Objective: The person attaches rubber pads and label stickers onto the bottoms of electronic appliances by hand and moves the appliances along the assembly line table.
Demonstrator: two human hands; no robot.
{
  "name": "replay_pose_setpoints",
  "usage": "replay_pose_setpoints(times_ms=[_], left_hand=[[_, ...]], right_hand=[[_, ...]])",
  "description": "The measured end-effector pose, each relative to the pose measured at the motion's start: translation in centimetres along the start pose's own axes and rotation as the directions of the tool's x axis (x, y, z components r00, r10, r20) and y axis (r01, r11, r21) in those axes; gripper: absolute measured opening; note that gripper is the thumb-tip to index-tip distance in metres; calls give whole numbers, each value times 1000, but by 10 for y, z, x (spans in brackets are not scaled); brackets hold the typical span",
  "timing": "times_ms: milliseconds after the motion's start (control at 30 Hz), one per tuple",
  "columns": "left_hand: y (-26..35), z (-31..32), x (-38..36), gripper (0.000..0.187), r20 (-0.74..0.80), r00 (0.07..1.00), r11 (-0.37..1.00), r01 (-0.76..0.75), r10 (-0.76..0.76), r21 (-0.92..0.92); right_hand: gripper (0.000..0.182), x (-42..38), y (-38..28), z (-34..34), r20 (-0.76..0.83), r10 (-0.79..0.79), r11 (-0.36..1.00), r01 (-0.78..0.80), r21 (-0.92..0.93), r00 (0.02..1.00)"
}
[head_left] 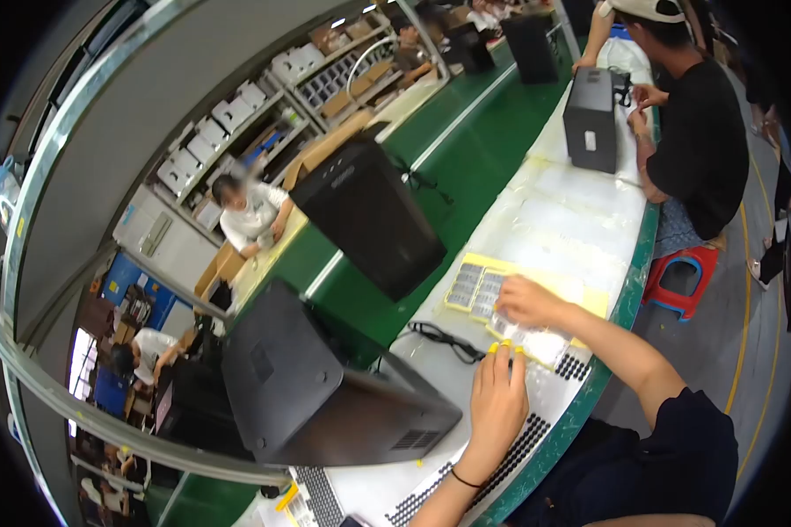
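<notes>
My left hand (498, 395) wears yellow coverings on its fingertips and has its fingers stretched out over the lower edge of a shiny sheet. My right hand (527, 303) is closed, fingers curled down over the same sheet; anything between its fingertips is hidden. Beside it, yellow-edged sheets of grey labels (476, 290) lie on the white-covered bench (536, 211). Rows of small black round pieces (523, 448) run along the near edge, under and beside my left forearm. A large dark case (325, 386) stands left of my left hand, with a black cable (448, 338) by it.
A second dark case (369, 215) stands on the green surface (466, 149) beyond the bench. Farther along the bench, a co-worker (699, 132) sits with both hands near another dark case (591, 119). A red stool (690, 285) is on the floor. Shelves and other people are behind.
</notes>
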State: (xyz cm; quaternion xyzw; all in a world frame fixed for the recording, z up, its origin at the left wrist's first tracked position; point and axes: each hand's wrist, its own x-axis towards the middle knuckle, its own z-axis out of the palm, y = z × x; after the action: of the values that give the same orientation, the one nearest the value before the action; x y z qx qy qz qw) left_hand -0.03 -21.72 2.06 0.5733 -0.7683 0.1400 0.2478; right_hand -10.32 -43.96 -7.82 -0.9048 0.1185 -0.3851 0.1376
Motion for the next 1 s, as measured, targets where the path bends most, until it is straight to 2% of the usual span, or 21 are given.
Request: replay_pose_setpoints(times_ms=[33,133,200,233,267,367,467,567,667,767,867,967,1000], left_hand=[[-3,22,5,33,62,997,998,39,-41,42],[-23,78,8,37,99,994,996,30,-39,87],[-29,95,16,31,288,943,983,138,-169,123],[-37,108,14,34,243,958,982,121,-154,147],[-39,114,14,38,269,942,971,160,-203,176],[-41,125,8,40,143,979,945,97,-148,314],[-40,130,7,41,189,965,935,110,-182,338],[-43,131,5,39,148,975,952,116,-163,283],[-43,129,9,37,234,946,958,171,-225,231],[-45,132,7,35,158,973,957,120,-166,262],[-51,137,5,36,141,980,959,98,-139,266],[-34,92,18,39,-19,999,943,-30,38,332],[-23,65,23,40,-27,998,956,-49,60,290]], right_hand=[[15,1,7,1,-20,-42,999,42,10,999],[11,-3,13,7,-38,-40,999,39,-10,998],[10,-7,17,11,-26,-42,999,41,-27,999],[10,-8,19,13,-29,-52,998,51,-33,998],[9,-9,16,11,-36,-49,998,48,-34,998],[8,-7,5,2,-45,-51,997,48,-54,998],[9,-7,2,0,-11,-23,998,22,-52,1000],[9,-8,4,-4,28,5,999,-6,42,1000],[9,-2,-7,-24,20,10,986,-13,166,1000],[10,14,-31,-66,-48,72,961,-56,272,996],[11,37,-61,-113,-143,84,959,-42,279,986],[11,64,-92,-142,-214,49,958,15,288,975],[11,74,-101,-148,-240,30,954,44,295,970]])
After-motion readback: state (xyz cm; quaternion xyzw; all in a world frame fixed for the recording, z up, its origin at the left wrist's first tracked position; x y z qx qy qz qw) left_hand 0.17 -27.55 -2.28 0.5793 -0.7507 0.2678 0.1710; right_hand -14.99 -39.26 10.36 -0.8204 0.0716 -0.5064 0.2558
